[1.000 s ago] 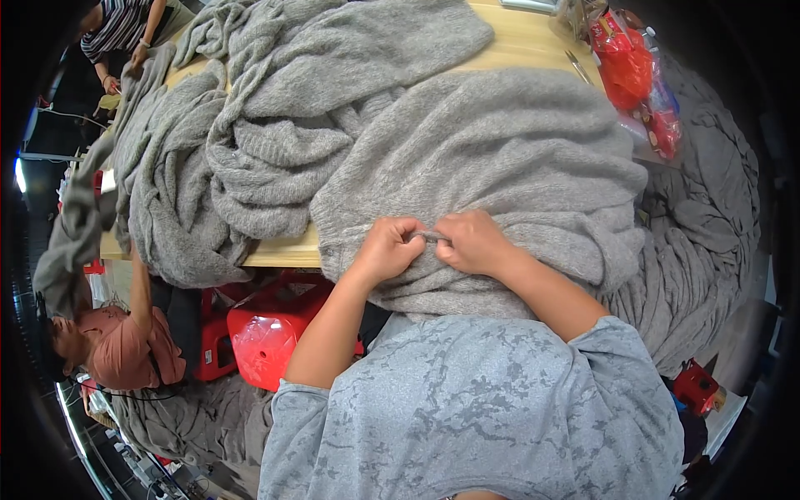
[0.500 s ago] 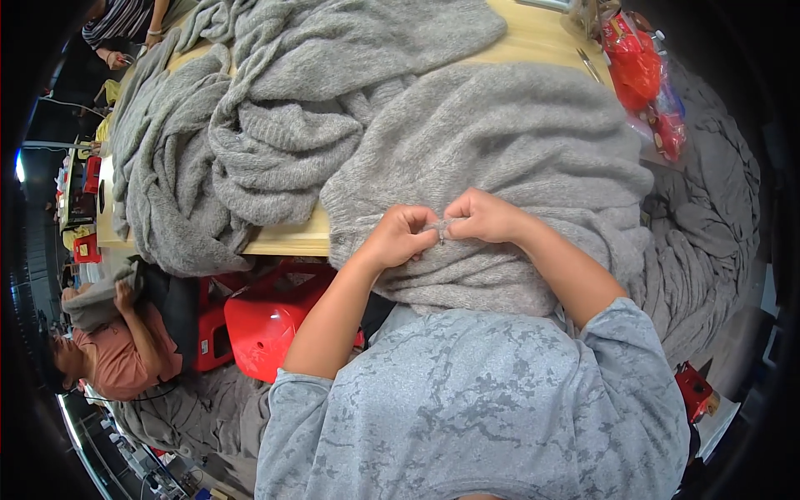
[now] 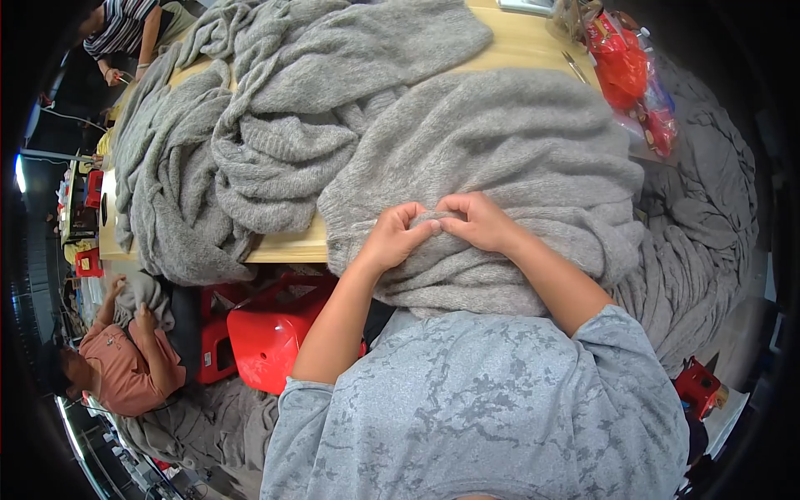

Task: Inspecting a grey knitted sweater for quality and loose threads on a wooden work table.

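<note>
A grey knitted garment (image 3: pixel 500 142) lies bunched over the near edge of the wooden table and down onto my lap. My left hand (image 3: pixel 398 237) pinches a fold of this knit between thumb and fingers. Close beside it, my right hand (image 3: pixel 477 223) grips the same fold, the two thumbs almost touching. The knit between my hands is gathered into a small ridge. Whether anything small is hidden in the fingers cannot be made out.
More grey knitwear (image 3: pixel 283 158) is heaped on the table (image 3: pixel 521 37) to the left. Scissors or tweezers (image 3: pixel 575 67) and a red plastic bag (image 3: pixel 621 71) lie at the right. A red stool (image 3: pixel 271 346) stands below the table; a person in pink (image 3: pixel 129 367) sits left.
My hands have closed in along the fold, the right fingers now spread over the knit. The view has shifted slightly. The person at left has raised an arm with cloth.
</note>
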A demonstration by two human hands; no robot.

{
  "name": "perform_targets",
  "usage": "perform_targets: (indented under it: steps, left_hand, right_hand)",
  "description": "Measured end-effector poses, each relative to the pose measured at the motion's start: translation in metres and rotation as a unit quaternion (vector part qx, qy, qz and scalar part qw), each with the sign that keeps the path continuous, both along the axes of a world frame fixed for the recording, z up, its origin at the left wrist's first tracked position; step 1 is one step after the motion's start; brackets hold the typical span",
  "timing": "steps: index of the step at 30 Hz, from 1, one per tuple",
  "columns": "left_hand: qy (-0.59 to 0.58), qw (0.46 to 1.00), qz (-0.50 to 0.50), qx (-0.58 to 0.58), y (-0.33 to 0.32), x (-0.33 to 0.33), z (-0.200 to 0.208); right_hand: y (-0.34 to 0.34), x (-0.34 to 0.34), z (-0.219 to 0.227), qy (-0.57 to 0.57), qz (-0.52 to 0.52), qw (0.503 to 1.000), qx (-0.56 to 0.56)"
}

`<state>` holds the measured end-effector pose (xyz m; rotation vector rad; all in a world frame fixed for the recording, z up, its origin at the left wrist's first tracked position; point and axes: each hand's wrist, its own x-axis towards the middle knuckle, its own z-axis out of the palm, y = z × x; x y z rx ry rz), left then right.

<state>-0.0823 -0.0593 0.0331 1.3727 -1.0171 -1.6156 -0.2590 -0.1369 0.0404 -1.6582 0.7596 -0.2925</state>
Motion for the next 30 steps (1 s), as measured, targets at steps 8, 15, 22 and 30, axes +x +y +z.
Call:
perform_targets:
  steps: [8, 15, 22, 30]
  left_hand:
    - [0.015, 0.988, 0.136, -0.065, 0.013, 0.004, -0.036]
    - [-0.097, 0.983, 0.135, -0.071, 0.014, 0.007, -0.022]
    - [-0.117, 0.977, 0.103, -0.147, 0.011, -0.009, -0.016]
    - [0.206, 0.962, 0.161, -0.082, 0.055, 0.006, 0.043]
  right_hand:
    - [0.033, 0.010, 0.180, -0.080, -0.004, 0.855, -0.513]
    - [0.125, 0.012, 0.331, 0.034, 0.054, 0.852, -0.520]
    - [0.101, -0.027, 0.278, -0.216, 0.120, 0.599, -0.762]
    - [0.050, -0.040, 0.125, 0.151, 0.114, 0.855, -0.482]
